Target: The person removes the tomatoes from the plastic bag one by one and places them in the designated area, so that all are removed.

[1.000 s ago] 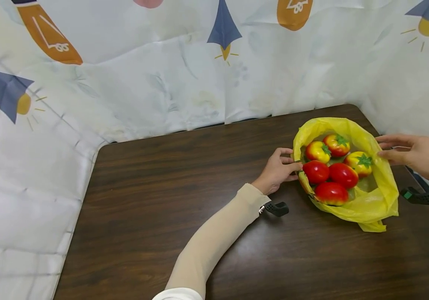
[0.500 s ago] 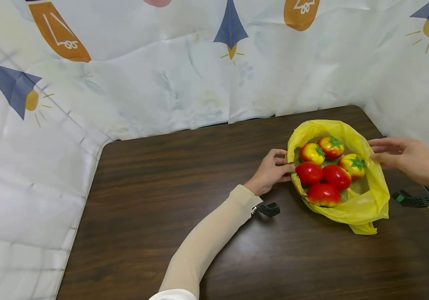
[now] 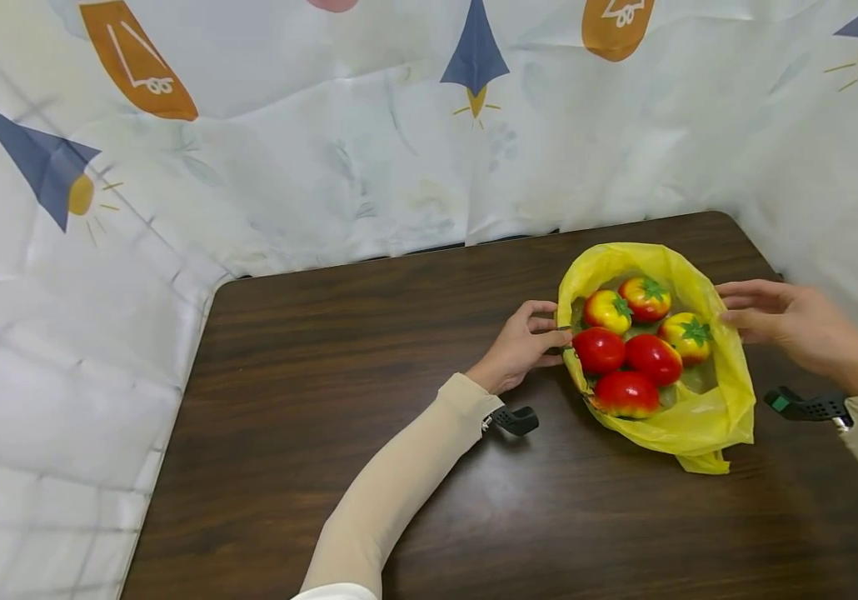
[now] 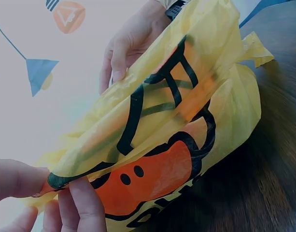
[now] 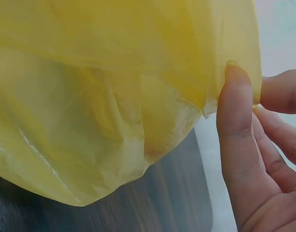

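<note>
A yellow plastic bag (image 3: 732, 408) stands with its mouth wide on the right part of the table. Inside lie several fruits: plain red tomato-like ones (image 3: 652, 359) in front, and yellow-and-red ones with green leafy tops (image 3: 645, 300) behind. My left hand (image 3: 513, 346) pinches the bag's left rim between thumb and fingers. At the opposite rim, my right hand (image 3: 800, 329) pinches the plastic, its thumb (image 5: 234, 111) on one side and fingers behind. Black and orange print shows on the bag's wall (image 4: 148, 179) in the left wrist view.
The dark wood-grain table (image 3: 309, 433) stretches left and toward me from the bag. A pale printed cloth (image 3: 324, 167) hangs behind its far edge and along the left side. Black straps (image 3: 516, 421) hang from both wrists.
Both hands have drawn the bag left across the table and slightly nearer, with the fruits still in it. Their hold on the rim looks the same. The head view has shifted a little.
</note>
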